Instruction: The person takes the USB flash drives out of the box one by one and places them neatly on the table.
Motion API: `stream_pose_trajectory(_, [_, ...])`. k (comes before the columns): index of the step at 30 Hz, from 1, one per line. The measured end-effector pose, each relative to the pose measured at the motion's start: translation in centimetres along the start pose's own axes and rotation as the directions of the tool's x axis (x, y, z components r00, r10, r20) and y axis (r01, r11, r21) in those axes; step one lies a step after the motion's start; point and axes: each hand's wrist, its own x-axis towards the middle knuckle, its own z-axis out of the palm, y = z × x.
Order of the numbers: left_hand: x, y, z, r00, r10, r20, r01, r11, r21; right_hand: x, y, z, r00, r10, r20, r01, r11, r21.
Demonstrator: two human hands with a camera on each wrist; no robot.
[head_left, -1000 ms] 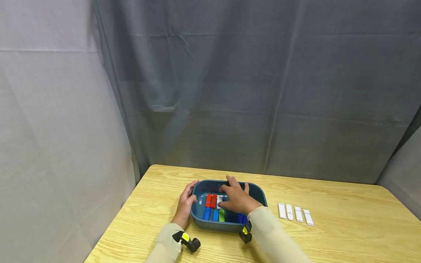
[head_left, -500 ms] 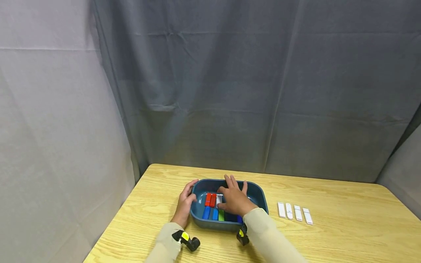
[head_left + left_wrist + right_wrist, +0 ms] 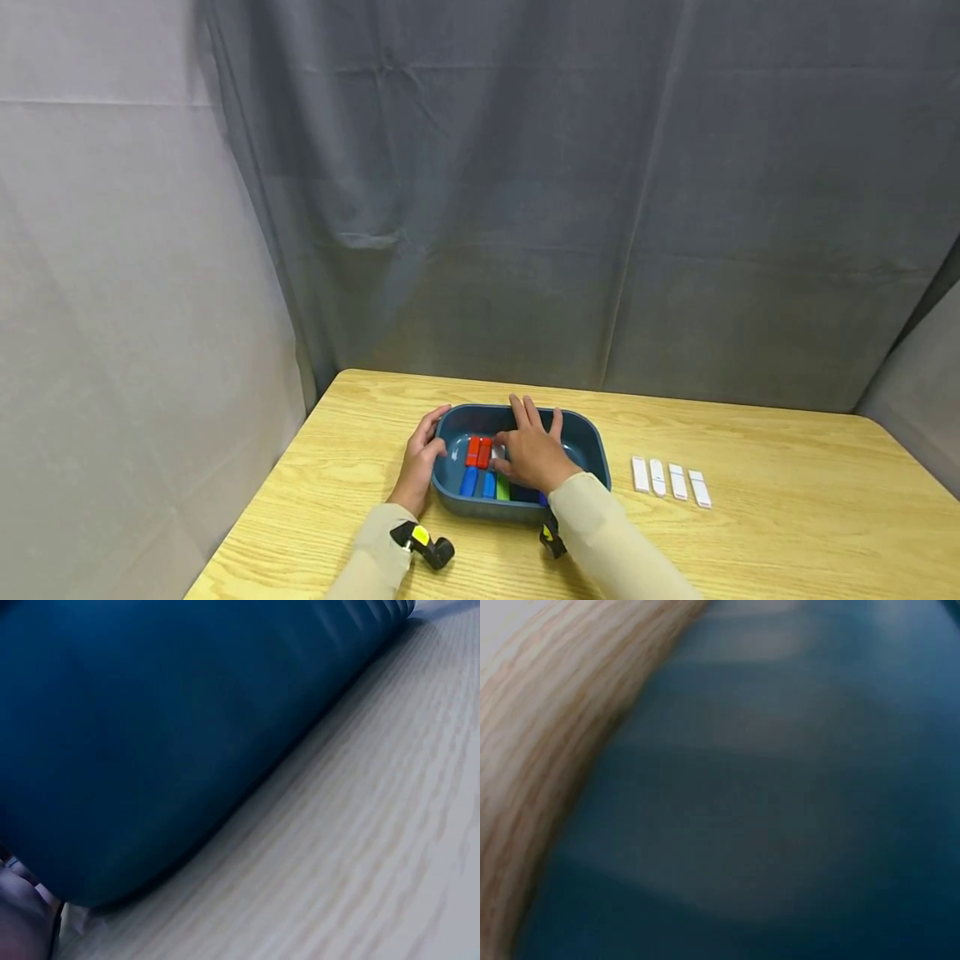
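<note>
A dark blue-green plastic box stands on the table; its outer wall fills much of both wrist views. My left hand grips its left end, thumb at the rim and fingers around the outside. Inside, my right hand pinches a white USB stick between thumb and index finger, the other fingers spread toward the far rim. Left of it lie two red USB sticks. Nearer the front are two blue ones and a green one. A darker blue one is partly hidden by the right wrist.
Several white USB sticks lie in a row on the wooden table, right of the box. A grey curtain hangs behind the table, and lighter cloth hangs at the left side.
My right hand has shifted slightly left and now covers more of the white USB stick. My left hand stays at the box's left end. The head view has tilted slightly.
</note>
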Motion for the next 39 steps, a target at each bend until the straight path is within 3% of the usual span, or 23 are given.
stream_pose_trajectory(6, [-0.5, 1.4, 0.1, 1.000, -0.012, 0.021, 0.012, 1.000, -0.013, -0.1, 0.2, 0.1, 1.000, 0.004, -0.026, -0.005, 1.000, -0.007])
stream_pose_trajectory(10, [-0.4, 1.2, 0.2, 1.000, -0.015, 0.019, 0.015, 1.000, -0.007, -0.2, 0.4, 0.1, 0.999, 0.026, -0.032, -0.026, 1.000, -0.014])
stream_pose_trajectory(13, [-0.2, 0.2, 0.3, 1.000, -0.005, 0.006, 0.005, 1.000, 0.003, -0.1, 0.4, 0.1, 0.999, 0.045, -0.028, -0.046, 0.998, -0.037])
stream_pose_trajectory(22, [0.0, 0.3, 0.1, 1.000, -0.012, 0.009, 0.012, 1.000, -0.002, 0.1, -0.1, 0.2, 0.998, 0.065, -0.015, -0.066, 0.992, -0.105])
stream_pose_trajectory(31, [-1.1, 3.0, 0.1, 0.999, -0.012, 0.049, 0.013, 1.000, -0.010, 0.3, -0.5, 0.3, 0.997, 0.070, -0.018, -0.072, 0.987, -0.141])
stream_pose_trajectory(39, [-1.3, 3.2, 0.2, 0.999, -0.019, 0.038, 0.019, 1.000, 0.006, 0.3, -0.6, 0.3, 0.995, 0.096, -0.013, -0.097, 0.984, -0.150])
